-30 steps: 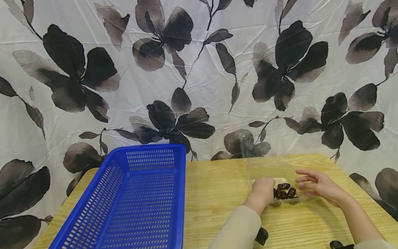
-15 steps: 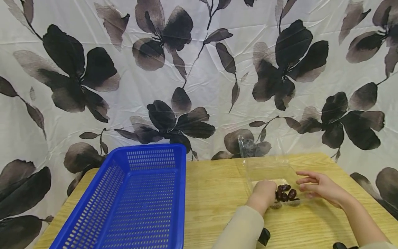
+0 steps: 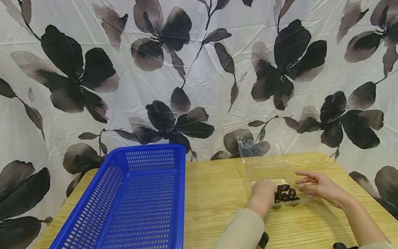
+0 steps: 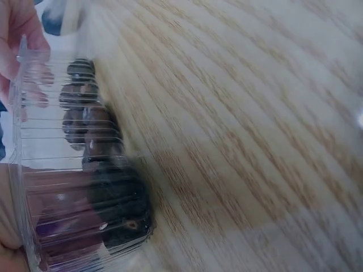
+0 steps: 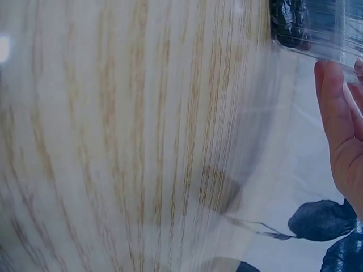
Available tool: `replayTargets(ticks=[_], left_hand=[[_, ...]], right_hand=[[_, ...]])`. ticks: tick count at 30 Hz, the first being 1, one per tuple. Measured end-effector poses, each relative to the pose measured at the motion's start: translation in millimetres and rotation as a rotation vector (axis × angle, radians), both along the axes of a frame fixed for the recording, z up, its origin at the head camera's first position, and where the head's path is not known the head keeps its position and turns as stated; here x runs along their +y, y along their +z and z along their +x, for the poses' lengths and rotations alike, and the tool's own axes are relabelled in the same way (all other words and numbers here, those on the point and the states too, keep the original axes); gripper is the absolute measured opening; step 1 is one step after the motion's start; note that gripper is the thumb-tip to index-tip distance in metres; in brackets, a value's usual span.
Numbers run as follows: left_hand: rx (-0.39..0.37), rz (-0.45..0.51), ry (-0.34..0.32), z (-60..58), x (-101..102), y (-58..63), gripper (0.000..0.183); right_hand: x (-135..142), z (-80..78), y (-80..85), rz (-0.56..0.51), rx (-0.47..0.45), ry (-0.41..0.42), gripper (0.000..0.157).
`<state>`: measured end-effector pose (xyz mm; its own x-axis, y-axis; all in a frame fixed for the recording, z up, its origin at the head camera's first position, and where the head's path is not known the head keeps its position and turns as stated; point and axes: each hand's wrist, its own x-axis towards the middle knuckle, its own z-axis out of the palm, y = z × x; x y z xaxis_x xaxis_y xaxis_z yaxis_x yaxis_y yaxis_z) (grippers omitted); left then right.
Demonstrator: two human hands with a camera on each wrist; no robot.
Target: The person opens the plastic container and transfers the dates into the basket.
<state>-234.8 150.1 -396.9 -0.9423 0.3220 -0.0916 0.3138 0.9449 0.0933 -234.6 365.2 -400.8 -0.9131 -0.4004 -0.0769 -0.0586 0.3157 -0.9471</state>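
Left hand point(image 3: 263, 193) inside box point(image 4: 57, 187) (clear)

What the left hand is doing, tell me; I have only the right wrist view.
Observer: The left hand reaches down into the clear container, its fingertips hidden from the head view.
Operator: State how the container's lid stands.
Observer: In the head view, the clear lid is open, raised at the container's far side.
Operator: Name what stands farther left on the table.
Observer: A blue basket with slotted walls stands there, apart from the container.
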Motion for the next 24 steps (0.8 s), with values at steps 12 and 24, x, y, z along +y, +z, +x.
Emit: replayTargets(ticks=[12,24], left_hand=[[0.091,-0.038,0.001,-0.9,-1,-2.1,0.019],[0.05,0.695,-0.093,-7.9,-28,3.1,0.016]], right_hand=[[0,-0.3,-1.8,-0.013,-0.004,-0.006,0.042],[-2,-0.7,-0.9,-0.032,-0.016,-0.005,0.039]])
